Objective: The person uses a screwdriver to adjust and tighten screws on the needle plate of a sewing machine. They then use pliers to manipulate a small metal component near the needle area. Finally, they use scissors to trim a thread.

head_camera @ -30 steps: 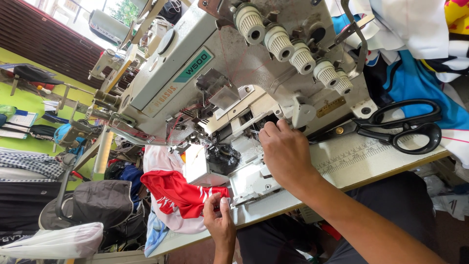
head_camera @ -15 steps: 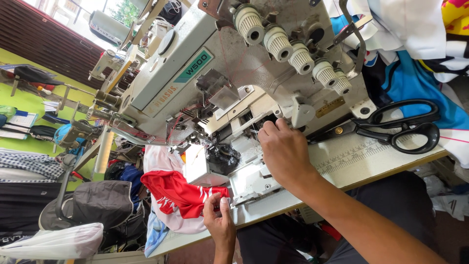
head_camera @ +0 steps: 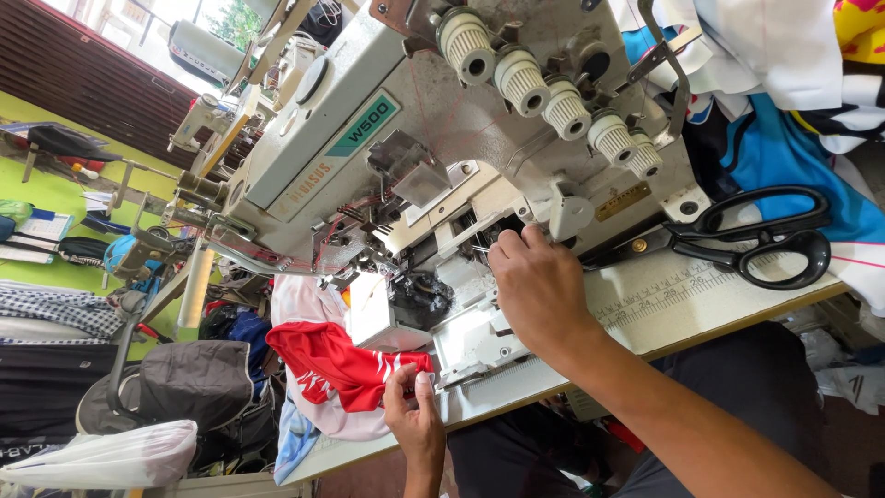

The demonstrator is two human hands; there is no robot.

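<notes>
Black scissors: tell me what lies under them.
The black scissors lie on the white machine table, blades toward the sewing machine, over a printed ruler strip. Their handles reach blue and white fabric. Whatever lies directly beneath them is hidden.

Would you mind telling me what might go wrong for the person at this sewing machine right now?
1. The right hand has its fingertips inside the opened sewing machine, by its moving parts; if the machine ran, they might be pinched.
2. The left hand pinches the red cloth, which hangs off the table edge; its weight may drag it askew.
3. The scissors lie near the right forearm; a sweep could knock them off.
</notes>
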